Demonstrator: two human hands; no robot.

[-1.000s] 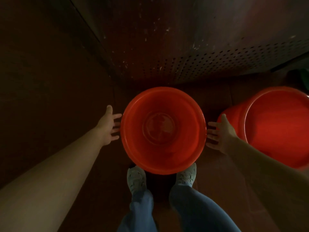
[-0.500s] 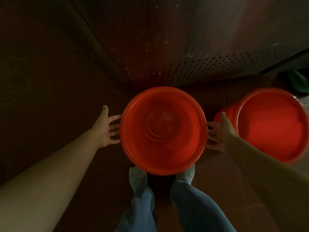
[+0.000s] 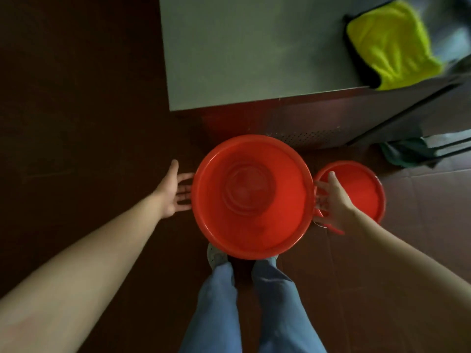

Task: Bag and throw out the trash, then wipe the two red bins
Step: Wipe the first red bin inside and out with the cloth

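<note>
We now hold red bin point(image 3: 252, 197) raised btwn left hand point(image 3: 175, 192) & right hand point(image 3: 334, 202), palms flat, fingers straight; yellow cloth point(image 3: 390, 44) newly in view, so wiping's next, prob.

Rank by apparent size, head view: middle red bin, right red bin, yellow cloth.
1. Middle red bin: largest, but nearest the camera.
2. Yellow cloth.
3. Right red bin, part hidden by right hand.

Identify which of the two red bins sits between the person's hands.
The central red bin: the left hand and right hand flank its sides. The other red bin stands off to the right, beyond the right hand.
</note>
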